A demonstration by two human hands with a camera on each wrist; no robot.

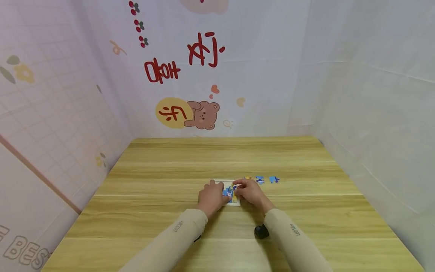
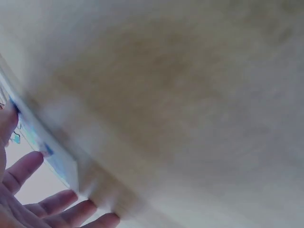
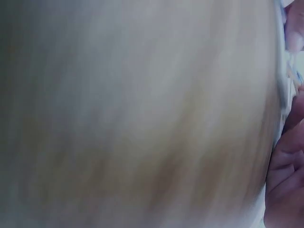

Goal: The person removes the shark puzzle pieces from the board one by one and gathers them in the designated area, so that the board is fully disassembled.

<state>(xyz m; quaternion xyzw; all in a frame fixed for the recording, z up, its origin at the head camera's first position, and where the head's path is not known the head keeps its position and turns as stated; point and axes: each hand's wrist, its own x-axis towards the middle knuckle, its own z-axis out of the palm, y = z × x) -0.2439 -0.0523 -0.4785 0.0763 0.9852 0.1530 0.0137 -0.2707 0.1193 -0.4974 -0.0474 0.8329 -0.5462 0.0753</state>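
Note:
A small jigsaw puzzle [image 1: 229,194] in a white frame tray [image 1: 234,204] lies on the table, part-filled with blue and yellow pieces. My left hand [image 1: 211,196] rests over the tray's left side with fingers spread, the thumb on the pieces. In the left wrist view, the left hand [image 2: 52,204] has its fingertips along the edge of the tray [image 2: 71,173]. My right hand [image 1: 250,192] is at the tray's right side, thumb and index finger pinching around a small puzzle piece [image 1: 235,187], mostly hidden. The right wrist view catches the right hand [image 3: 287,175] with curled fingers.
Loose puzzle pieces lie behind the right hand: a yellow one [image 1: 248,178], a blue and white one [image 1: 259,180] and a blue one [image 1: 273,179]. A black object [image 1: 261,231] shows beside the right sleeve. Printed cloth walls [image 1: 265,75] enclose the wooden table [image 1: 163,158].

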